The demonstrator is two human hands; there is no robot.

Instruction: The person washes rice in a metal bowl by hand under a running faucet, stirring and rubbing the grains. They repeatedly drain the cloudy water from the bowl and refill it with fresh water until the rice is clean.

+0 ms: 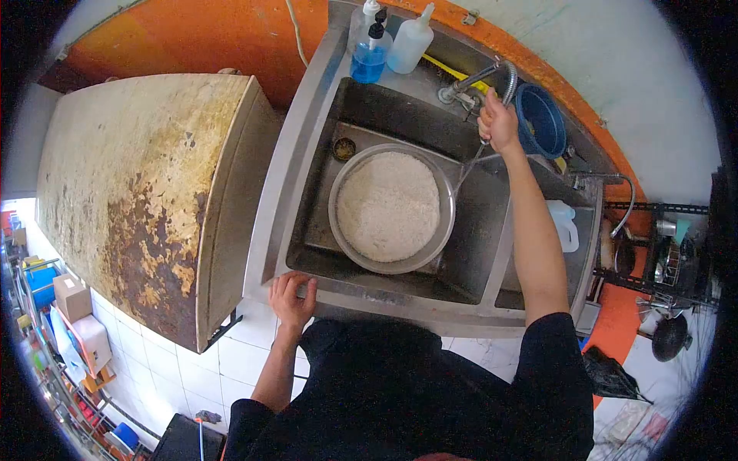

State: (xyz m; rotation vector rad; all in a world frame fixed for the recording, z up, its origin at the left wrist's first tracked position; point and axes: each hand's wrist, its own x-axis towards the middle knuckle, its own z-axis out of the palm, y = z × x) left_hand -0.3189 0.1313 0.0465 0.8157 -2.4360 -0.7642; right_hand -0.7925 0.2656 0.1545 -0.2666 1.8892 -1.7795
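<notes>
A wide round metal bowl (pixel 334 201) stands in the left basin of the steel sink (pixel 469 276). White grains that look like rice (pixel 390 206) fill much of it. My right hand (pixel 500 125) is wrapped round the flexible metal faucet hose (pixel 512 81), over the back right part of the basin. From its end a thin stream of water (pixel 463 175) runs down to the bowl's right rim. My left hand (pixel 293 298) rests on the sink's front left edge, its fingers apart and holding nothing.
Behind the basin stand a blue soap bottle (pixel 370 61) and a white squeeze bottle (pixel 411 42). A dark blue tub (pixel 541 119) sits right of the faucet. In the right basin is a white jug (pixel 563 225). A large rusty-topped cabinet (pixel 146 200) flanks the sink's left.
</notes>
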